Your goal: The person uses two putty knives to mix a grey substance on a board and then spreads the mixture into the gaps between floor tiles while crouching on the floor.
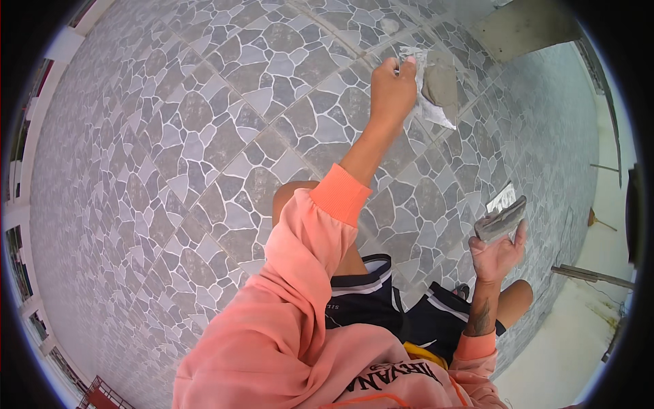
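Driving this remotely, I had the left hand (394,95) clenched on a silvery plate (434,117) carrying a grey lump (439,83), out over that crazy-paving-look floor (184,136). The right hand (495,259), half-curled, held a grey-smeared blade (502,217). Pale wall (545,351) curved up right.

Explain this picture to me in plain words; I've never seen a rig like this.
There is no machine: these are a person's own bare hands. The single picture comes from a wide fisheye camera on the head, looking down, so straight edges curve. Below is a stone-patterned floor. The left hand is curled at the edge of a silvery flat piece bearing a grey lump; its exact grip is unclear. The right hand holds a grey-smeared flat tool.
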Demonstrator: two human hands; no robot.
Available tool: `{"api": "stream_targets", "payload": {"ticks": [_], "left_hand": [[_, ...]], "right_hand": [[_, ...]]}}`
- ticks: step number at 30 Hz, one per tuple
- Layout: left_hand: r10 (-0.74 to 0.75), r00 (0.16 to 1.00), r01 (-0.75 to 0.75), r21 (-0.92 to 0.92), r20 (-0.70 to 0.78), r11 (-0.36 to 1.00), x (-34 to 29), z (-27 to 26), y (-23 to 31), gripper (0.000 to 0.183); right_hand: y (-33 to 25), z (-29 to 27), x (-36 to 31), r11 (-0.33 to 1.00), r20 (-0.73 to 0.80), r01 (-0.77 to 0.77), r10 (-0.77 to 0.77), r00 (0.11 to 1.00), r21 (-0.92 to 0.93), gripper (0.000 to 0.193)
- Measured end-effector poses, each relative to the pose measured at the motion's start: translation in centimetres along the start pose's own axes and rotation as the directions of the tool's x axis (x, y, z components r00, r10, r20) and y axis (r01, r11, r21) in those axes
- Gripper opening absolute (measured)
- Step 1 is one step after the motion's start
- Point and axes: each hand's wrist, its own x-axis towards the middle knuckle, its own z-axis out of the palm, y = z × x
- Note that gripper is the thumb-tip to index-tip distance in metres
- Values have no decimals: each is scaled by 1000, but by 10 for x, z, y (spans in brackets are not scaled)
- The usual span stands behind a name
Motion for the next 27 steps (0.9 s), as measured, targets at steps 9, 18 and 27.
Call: {"api": "stream_targets", "payload": {"ticks": [9, 18, 27], "left_hand": [[31, 994, -31, 0, -104, 1000, 7, -7, 6, 32], [-44, 989, 37, -55, -140, 998, 16, -44, 5, 29], [-21, 904, -52, -159, -428, 986, -43, -177, 64, 26]], "right_hand": [[-82, 81, 40, 959, 166, -32, 81, 983, -280, 47], [-41, 156, 75, 908, 330, 5, 148, 932, -420, 43], [59, 179, 218, 910, 437, -368, 415, 798, -192, 47]]}}
